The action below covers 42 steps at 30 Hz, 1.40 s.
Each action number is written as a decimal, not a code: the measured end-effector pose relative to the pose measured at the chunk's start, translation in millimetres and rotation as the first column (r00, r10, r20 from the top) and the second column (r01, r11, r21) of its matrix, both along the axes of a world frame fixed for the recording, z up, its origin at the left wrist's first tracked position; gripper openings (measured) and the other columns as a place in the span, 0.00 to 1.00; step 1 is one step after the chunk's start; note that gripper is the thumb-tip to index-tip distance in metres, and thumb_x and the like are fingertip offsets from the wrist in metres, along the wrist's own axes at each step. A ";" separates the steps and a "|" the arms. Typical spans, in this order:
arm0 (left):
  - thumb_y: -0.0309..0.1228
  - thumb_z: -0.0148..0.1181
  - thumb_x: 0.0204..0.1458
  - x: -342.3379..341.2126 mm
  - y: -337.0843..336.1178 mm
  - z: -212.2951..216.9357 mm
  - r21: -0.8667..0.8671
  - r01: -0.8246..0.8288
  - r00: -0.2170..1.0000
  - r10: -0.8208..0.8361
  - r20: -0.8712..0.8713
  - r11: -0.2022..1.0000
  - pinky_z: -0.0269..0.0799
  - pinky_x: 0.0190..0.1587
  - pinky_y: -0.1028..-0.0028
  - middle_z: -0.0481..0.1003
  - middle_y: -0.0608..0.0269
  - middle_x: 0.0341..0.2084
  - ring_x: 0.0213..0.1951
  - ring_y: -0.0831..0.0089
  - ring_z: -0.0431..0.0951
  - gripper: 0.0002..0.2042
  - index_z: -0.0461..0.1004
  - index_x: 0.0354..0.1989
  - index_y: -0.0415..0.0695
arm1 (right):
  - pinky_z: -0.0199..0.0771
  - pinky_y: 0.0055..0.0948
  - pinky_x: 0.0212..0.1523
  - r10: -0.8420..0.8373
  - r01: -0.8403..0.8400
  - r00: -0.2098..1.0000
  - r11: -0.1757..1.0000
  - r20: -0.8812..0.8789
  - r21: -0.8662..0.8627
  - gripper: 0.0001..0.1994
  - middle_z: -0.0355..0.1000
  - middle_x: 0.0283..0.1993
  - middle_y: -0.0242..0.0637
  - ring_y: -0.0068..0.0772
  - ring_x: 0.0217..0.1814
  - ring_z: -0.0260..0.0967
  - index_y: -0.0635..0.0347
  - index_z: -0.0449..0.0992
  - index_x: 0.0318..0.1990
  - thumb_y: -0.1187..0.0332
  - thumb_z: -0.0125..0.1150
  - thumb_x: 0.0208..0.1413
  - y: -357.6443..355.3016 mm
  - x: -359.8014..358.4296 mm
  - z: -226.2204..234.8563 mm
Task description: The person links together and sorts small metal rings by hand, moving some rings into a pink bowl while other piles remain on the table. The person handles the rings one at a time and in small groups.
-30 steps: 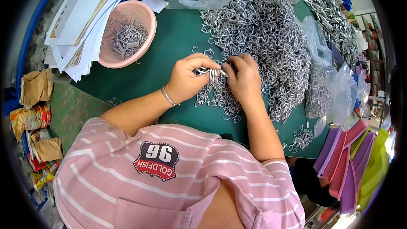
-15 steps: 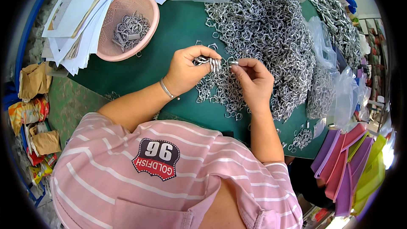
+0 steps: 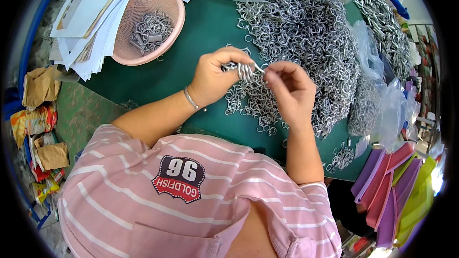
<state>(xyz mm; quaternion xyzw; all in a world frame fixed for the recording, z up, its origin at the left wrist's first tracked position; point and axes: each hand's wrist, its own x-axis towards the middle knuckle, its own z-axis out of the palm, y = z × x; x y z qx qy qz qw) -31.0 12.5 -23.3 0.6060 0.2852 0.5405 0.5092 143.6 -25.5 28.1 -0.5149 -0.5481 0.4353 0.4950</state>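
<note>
My left hand (image 3: 217,74) is closed around a small bunch of silver metal rings (image 3: 245,71), which show between the thumb and fingers. Close to its right, my right hand (image 3: 290,86) pinches a thin silver metal piece (image 3: 259,68) that reaches over to the rings; its exact shape is blurred. Both hands are held above the loose rings at the near side of a big heap of open silver rings (image 3: 306,33). The heap spreads over a green tabletop (image 3: 205,24).
A pink plastic basket (image 3: 179,19) with metal parts stands at the back left beside stacked papers (image 3: 81,14). Plastic bags (image 3: 366,48) and a second pile of metal parts (image 3: 382,24) lie right. Purple, red and green bins (image 3: 382,191) are at the near right. Another person's arm (image 3: 399,7) shows far right.
My right hand has turned slightly and moved a little right and down. The piece in its fingertips now slants up to the rings in my left hand. The whole view has shifted slightly.
</note>
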 end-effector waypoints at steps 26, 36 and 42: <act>0.20 0.53 0.53 -7.5 6.6 3.2 -0.468 0.127 0.916 0.078 0.395 0.875 0.57 0.18 0.84 0.76 0.54 0.31 0.19 0.85 0.64 0.06 0.72 0.39 0.37 | 0.75 0.20 0.33 -0.082 -0.032 0.883 0.972 -0.462 -0.233 0.09 0.75 0.36 0.41 0.25 0.34 0.73 0.69 0.76 0.39 0.80 0.62 0.48 9.9 1.1 -12.9; 0.19 0.54 0.52 -1.3 2.5 3.2 -0.510 0.139 0.930 0.064 0.361 0.849 0.56 0.17 0.84 0.77 0.56 0.30 0.18 0.85 0.64 0.07 0.73 0.38 0.38 | 0.73 0.19 0.37 -0.125 0.073 0.922 0.985 -0.365 -0.153 0.09 0.75 0.38 0.37 0.23 0.36 0.72 0.66 0.76 0.38 0.79 0.62 0.47 2.8 5.0 -22.0; 0.19 0.55 0.51 -0.2 3.6 1.2 -0.521 0.108 0.954 0.060 0.295 0.846 0.55 0.16 0.84 0.77 0.57 0.29 0.18 0.85 0.64 0.06 0.73 0.38 0.38 | 0.70 0.21 0.38 -0.158 0.138 0.967 0.984 0.197 0.113 0.08 0.75 0.35 0.34 0.23 0.39 0.72 0.63 0.75 0.35 0.79 0.61 0.45 0.1 18.5 -22.5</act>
